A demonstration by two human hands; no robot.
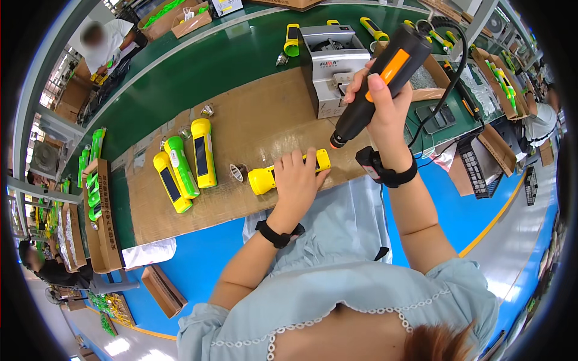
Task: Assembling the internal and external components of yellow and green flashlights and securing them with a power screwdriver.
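On a brown cardboard sheet [250, 129], my left hand [295, 183] is closed over a yellow flashlight [261, 181] lying on its side, its head toward the left. My right hand [390, 111] grips a black electric screwdriver [356, 119] with an orange stripe. Its tip points down and left, just above the flashlight's tail end; contact cannot be made out. Beside the flashlight's head sits a loose shiny reflector [238, 172]. Further left lie two yellow flashlights [203, 153] [171, 183] with dark panels, and a green one [180, 165] between them.
A grey box-shaped machine [333, 57] stands at the cardboard's far edge. A cable [460, 66] curves down from the screwdriver. An open carton [428, 78] sits behind my right hand. Another carton [103, 222] holds green flashlights at left. Other people work at far left and right.
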